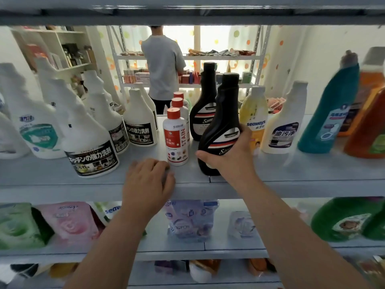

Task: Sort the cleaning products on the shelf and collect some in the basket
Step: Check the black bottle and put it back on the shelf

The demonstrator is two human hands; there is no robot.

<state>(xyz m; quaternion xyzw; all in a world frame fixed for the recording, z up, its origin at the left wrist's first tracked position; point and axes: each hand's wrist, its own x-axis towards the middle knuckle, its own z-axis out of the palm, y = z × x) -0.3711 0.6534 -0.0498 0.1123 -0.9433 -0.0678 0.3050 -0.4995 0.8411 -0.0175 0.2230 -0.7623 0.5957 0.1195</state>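
My right hand grips a tall black bottle low on its body, at the front of the grey shelf, tilted slightly. A second black bottle stands just behind it. To the left stands a row of small white stain-remover bottles with red caps. My left hand rests on the shelf's front edge with fingers loosely curled, holding nothing. Several white bottles with black labels fill the shelf's left side. No basket is in view.
Right of the black bottles stand a yellow bottle, a white one, a teal one and orange jugs. Refill pouches lie on the shelf below. Behind the shelf a person faces another rack.
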